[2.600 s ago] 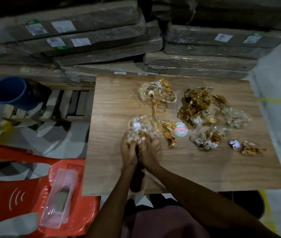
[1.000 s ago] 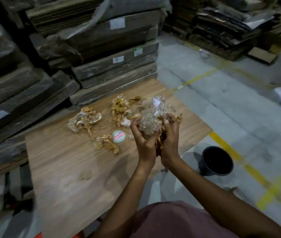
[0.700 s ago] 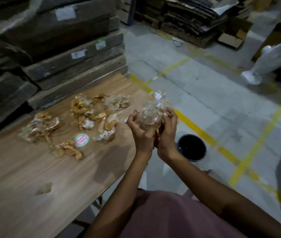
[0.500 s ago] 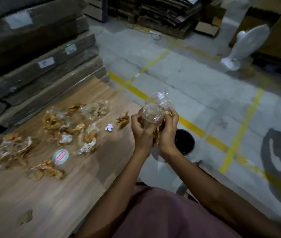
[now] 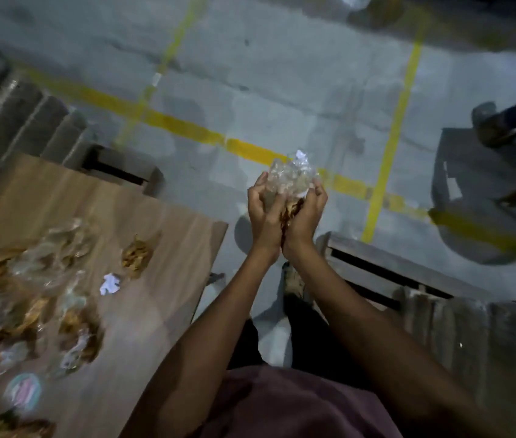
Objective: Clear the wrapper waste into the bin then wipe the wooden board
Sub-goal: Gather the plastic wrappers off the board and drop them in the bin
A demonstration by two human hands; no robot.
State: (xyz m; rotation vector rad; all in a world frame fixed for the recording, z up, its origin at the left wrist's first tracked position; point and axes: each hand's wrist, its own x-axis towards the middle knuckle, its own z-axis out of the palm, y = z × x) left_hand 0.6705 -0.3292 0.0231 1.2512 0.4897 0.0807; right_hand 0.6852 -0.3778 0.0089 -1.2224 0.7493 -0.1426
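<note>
Both my hands are raised together over the grey floor, just right of the wooden board's [image 5: 168, 248] corner. My left hand [image 5: 264, 213] and my right hand [image 5: 305, 213] cup and grip one crumpled bundle of clear and brown wrappers [image 5: 291, 177]. More wrappers [image 5: 45, 257] lie spread on the board, with a brown crumpled piece [image 5: 136, 254], a white scrap [image 5: 110, 283] and a round sticker [image 5: 24, 390]. The bin is not plainly visible; only a dark shape [image 5: 301, 324] shows between my forearms.
A wooden pallet [image 5: 408, 273] lies on the floor at right, close to my right arm. Wrapped flat packs [image 5: 29, 121] are stacked at upper left behind the board. Yellow lines [image 5: 187, 128] cross the concrete floor. Another person's foot [image 5: 496, 128] is at far right.
My hands lifted the wrapper bundle off the board and carried it right, past the board's edge over the floor. The view swung right and down; the black bin is now hidden.
</note>
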